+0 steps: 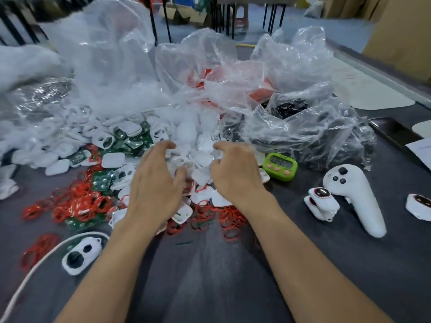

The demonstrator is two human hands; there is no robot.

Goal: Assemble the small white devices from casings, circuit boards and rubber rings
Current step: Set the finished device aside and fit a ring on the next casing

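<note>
Loosely curled left hand (155, 185) and right hand (235, 173) over casings (203, 159), axes seemingly every way; grip unclear.

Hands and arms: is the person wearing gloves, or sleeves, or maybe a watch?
No gloves at all. The left hand and the right hand are both bare, with no rings showing on the fingers. There is no watch or bracelet on either wrist. The forearms are bare too, and no sleeve shows anywhere up to the bottom edge of the picture.
</note>
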